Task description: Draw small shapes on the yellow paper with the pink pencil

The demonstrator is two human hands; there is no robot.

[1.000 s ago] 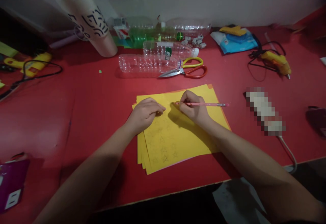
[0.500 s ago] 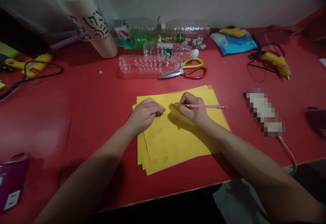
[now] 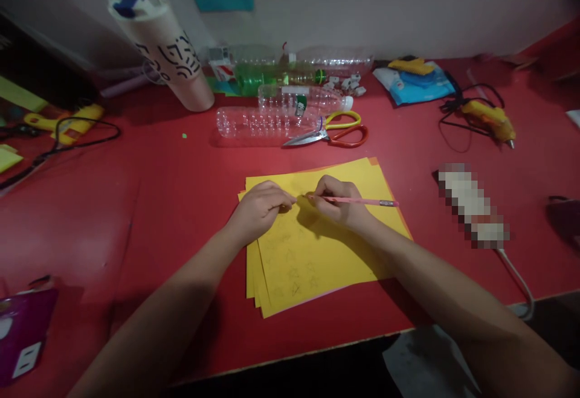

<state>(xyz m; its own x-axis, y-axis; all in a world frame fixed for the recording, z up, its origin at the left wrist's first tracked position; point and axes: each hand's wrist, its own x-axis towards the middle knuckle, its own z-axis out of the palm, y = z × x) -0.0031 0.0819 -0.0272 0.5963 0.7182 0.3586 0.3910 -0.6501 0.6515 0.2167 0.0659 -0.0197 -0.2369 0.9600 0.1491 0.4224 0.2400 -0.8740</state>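
Note:
In the head view, my right hand (image 3: 338, 200) grips a pink pencil (image 3: 362, 201) near its point, which meets the upper middle of a yellow sheet (image 3: 344, 253). The metal-banded eraser end sticks out to the right. Small pencilled stars (image 3: 294, 273) show in the sheet's lower left part. My left hand (image 3: 265, 205) rests on the sheet's upper left, its fingers stretched toward the pencil point and nothing visible in them. More yellow sheets and an orange one lie under the top sheet.
Scissors (image 3: 333, 129) lie beyond the paper beside clear plastic bottles (image 3: 267, 123). A tall tumbler (image 3: 181, 63) stands at the back left. A yellow glue gun (image 3: 489, 120) and a blue packet (image 3: 419, 87) lie to the right, near a blurred-out object (image 3: 471, 205) with a cable.
The view has tilted slightly, so everything sits a little lower. The pencil point and my left fingertips are slightly closer together. My right hand keeps its hold on the pencil.

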